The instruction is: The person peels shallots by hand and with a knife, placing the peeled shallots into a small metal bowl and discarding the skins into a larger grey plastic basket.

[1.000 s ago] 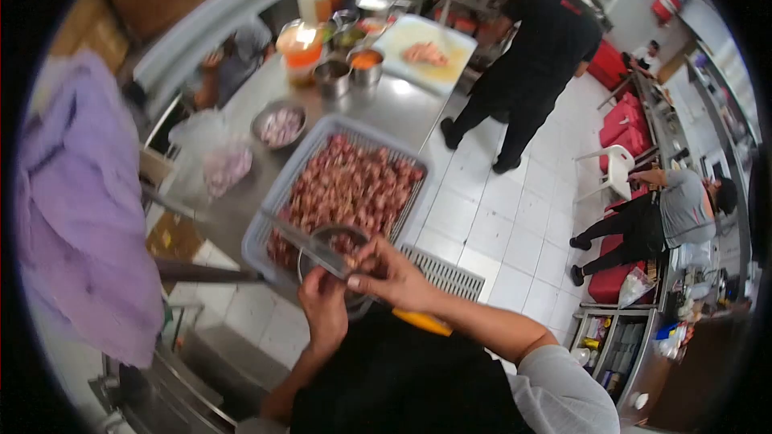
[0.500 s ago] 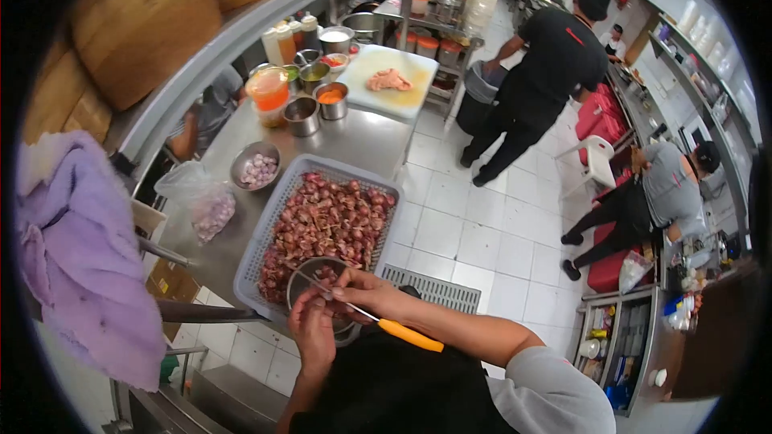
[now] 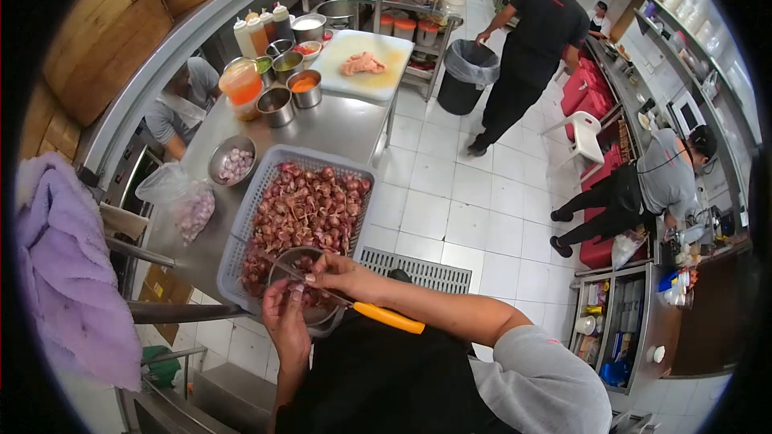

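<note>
A grey plastic basket [image 3: 227, 261] full of small red shallots [image 3: 301, 209] rests on the steel table. At its near edge stands a metal bowl [image 3: 322, 323], under both hands. My right hand [image 3: 342, 273] grips a knife with a yellow handle [image 3: 388, 318]; its thin blade points left over the bowl. My left hand [image 3: 287, 313] pinches a small pale-purple shallot against the blade, fingertips close to the right hand's. Left of the basket are a bowl of peeled shallots [image 3: 235, 165] and a plastic bag of them [image 3: 191, 213].
On the steel table [image 3: 338, 124] are metal pots, sauce bottles, an orange-filled container [image 3: 241, 84] and a cutting board with raw meat [image 3: 363, 64]. A purple towel [image 3: 72, 273] hangs at left. Co-workers stand near a bin [image 3: 466, 76] and at the right counter; others are behind the shelf.
The view has shifted, moving the table and basket left in the frame. Both hands stay together at the bowl with the knife. The co-worker near the bin has stepped, and one behind the shelf shows more.
</note>
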A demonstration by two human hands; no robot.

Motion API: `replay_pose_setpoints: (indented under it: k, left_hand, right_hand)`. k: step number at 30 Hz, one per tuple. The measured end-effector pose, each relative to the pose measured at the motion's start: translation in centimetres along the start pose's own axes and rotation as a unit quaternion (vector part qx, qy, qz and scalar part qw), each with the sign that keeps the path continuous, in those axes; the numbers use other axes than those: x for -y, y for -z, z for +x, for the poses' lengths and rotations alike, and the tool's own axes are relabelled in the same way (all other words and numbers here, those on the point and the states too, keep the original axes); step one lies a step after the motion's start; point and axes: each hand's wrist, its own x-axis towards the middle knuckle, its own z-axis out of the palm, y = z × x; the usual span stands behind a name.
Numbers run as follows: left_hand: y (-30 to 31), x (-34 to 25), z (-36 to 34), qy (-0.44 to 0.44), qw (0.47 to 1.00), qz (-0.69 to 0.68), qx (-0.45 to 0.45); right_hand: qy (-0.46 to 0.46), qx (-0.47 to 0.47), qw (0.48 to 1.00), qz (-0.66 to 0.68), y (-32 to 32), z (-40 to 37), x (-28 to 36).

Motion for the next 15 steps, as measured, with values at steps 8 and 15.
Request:
replay_pose_setpoints:
  k: [8,15]
  left_hand:
    - [2.1,-0.7,1.9,-0.067,0.993,0.035,-0.093]
    - [0.2,-1.7,2.4,-0.074,0.992,0.012,-0.098]
  right_hand:
    - [-0.048,-0.06,0.989,-0.126,1.5,0.1,1.0]
    - [-0.106,-0.004,0.991,-0.079,1.4,-1.6,4.8]
